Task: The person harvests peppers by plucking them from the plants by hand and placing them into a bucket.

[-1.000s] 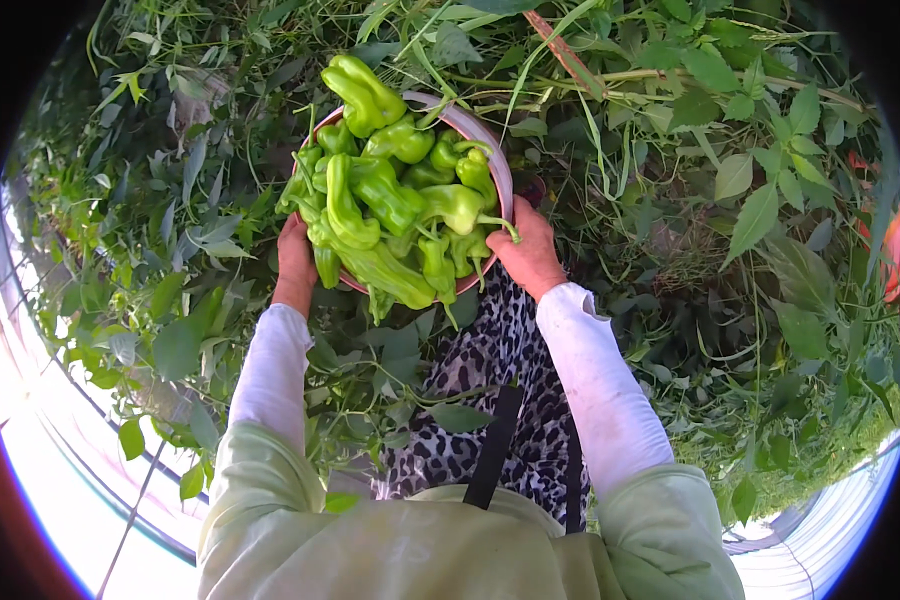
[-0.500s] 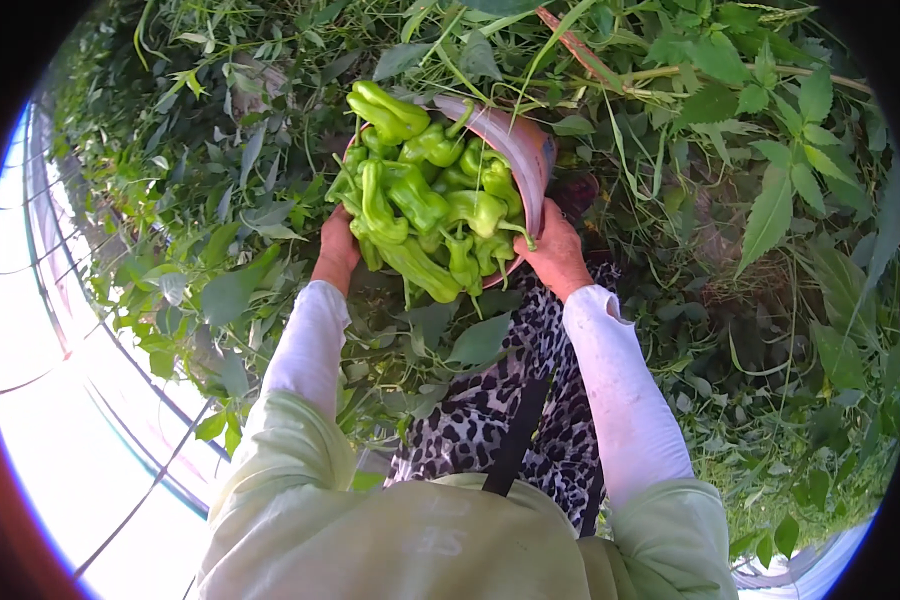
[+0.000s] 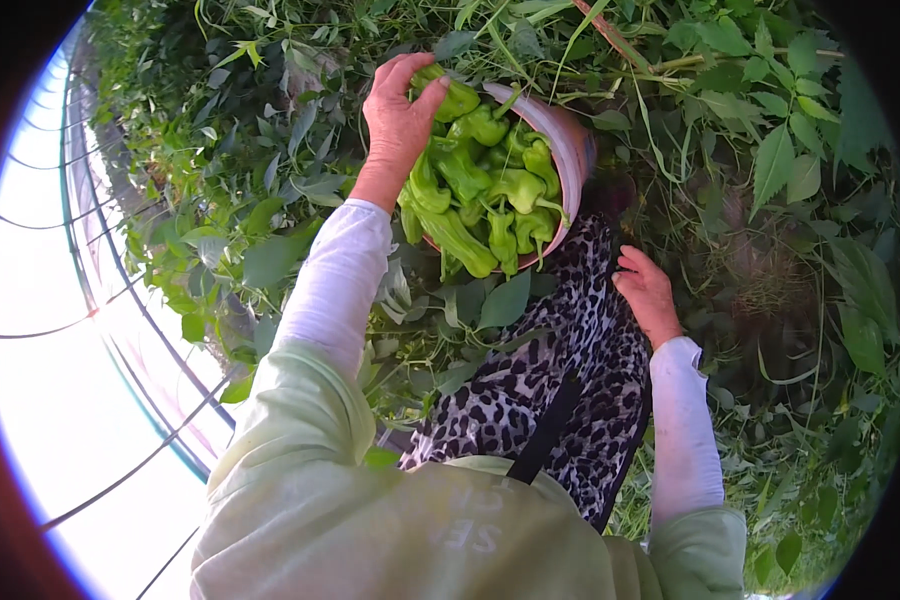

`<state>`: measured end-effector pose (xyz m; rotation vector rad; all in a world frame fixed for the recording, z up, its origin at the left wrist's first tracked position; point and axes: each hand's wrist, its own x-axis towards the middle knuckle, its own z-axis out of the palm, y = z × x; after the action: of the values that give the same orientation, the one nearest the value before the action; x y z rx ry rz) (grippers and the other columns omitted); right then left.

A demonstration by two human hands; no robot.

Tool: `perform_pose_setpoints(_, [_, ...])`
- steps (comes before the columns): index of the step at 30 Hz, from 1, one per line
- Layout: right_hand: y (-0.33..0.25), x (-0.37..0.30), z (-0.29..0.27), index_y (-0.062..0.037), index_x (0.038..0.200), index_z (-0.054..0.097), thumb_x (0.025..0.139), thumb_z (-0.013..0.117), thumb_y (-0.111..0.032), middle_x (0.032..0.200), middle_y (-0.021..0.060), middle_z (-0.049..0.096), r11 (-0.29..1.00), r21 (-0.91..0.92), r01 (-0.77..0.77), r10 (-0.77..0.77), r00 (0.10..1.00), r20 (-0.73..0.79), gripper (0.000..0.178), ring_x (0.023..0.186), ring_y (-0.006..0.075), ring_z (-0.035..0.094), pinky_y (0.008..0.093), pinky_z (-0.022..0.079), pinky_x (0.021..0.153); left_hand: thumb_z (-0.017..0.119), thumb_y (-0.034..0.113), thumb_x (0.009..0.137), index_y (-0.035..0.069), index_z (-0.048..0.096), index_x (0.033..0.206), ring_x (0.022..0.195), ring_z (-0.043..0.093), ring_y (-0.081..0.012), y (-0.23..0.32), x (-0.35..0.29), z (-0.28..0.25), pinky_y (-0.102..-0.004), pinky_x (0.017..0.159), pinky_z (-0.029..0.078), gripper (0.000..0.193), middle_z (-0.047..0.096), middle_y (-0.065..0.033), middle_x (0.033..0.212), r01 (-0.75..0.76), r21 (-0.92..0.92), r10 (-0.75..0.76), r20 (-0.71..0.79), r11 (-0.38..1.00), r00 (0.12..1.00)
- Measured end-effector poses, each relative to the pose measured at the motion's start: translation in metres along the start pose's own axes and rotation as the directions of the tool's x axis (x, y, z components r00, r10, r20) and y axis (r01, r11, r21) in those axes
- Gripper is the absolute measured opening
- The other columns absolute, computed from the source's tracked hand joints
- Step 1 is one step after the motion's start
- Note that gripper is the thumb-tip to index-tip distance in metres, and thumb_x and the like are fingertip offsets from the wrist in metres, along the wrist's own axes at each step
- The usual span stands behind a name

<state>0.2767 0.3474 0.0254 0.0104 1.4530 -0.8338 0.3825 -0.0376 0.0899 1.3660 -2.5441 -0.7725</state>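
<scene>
A bucket with a pale pinkish rim is heaped with light green peppers, their stems poking out at several angles. At the heap's far left edge, my left hand has its thumb and fingers around a green pepper, hiding part of it. My right hand is off the bucket, to its right and nearer to me. Its fingers are slightly bent and apart, with nothing held in them.
Leafy plants crowd the bucket on the left and at the back. A leafy branch reaches in at the far right. My leopard-print apron hangs just below the bucket. Bright sheeting with curved rods runs along the left.
Both hands have left the bucket's sides. The left moved up to the pepper at the far edge; the right drew back toward the lower right. The bucket appears slightly farther right.
</scene>
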Motion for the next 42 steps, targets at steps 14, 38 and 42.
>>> perform_pose_setpoints(14, [-0.162, -0.221, -0.081, -0.0083, 0.122, 0.059, 0.085, 0.057, -0.014, 0.128, 0.0232, 0.053, 0.448, 0.788, 0.423, -0.767, 0.635, 0.094, 0.037, 0.115, 0.035, 0.056, 0.0373, 0.045, 0.089, 0.063, 0.01, 0.083, 0.012, 0.052, 0.13, 0.1, 0.056, -0.0238, 0.076, -0.011, -0.01, -0.0327, 0.09, 0.045, 0.048, 0.054, -0.0115, 0.12, 0.026, 0.064, -0.023, -0.046, 0.998, 0.999])
perform_pose_setpoints(38, [-0.106, -0.381, -0.22, -0.0001, 0.109, 0.057, 0.093, 0.05, -0.01, 0.112, 0.0213, 0.059, -0.011, 0.636, 0.772, -0.948, 0.194, -0.252, 0.02, 0.098, 0.032, 0.062, 0.0355, 0.051, 0.074, 0.055, 0.005, 0.089, 0.008, 0.053, 0.127, 0.098, 0.059, -0.0125, 0.48, -0.192, 0.177, -0.0255, 0.078, 0.046, 0.038, 0.06, -0.0061, 0.116, 0.465, -0.456, 0.091, 0.782, 0.759, 0.617])
perform_pose_setpoints(42, [-0.04, -0.261, -0.262, -0.0076, 0.126, 0.054, 0.092, 0.047, -0.004, 0.117, 0.0088, 0.061, 0.02, 0.721, 0.693, 0.011, 0.721, -0.693, 0.034, 0.102, 0.0177, 0.06, 0.0262, 0.046, 0.079, 0.05, 0.011, 0.091, 0.013, 0.054, 0.125, 0.097, 0.06, -0.0112, 0.488, -0.164, 0.245, -0.027, 0.071, 0.042, 0.034, 0.061, -0.0021, 0.118, 0.609, -0.386, -0.124, 0.768, 0.693, 0.628])
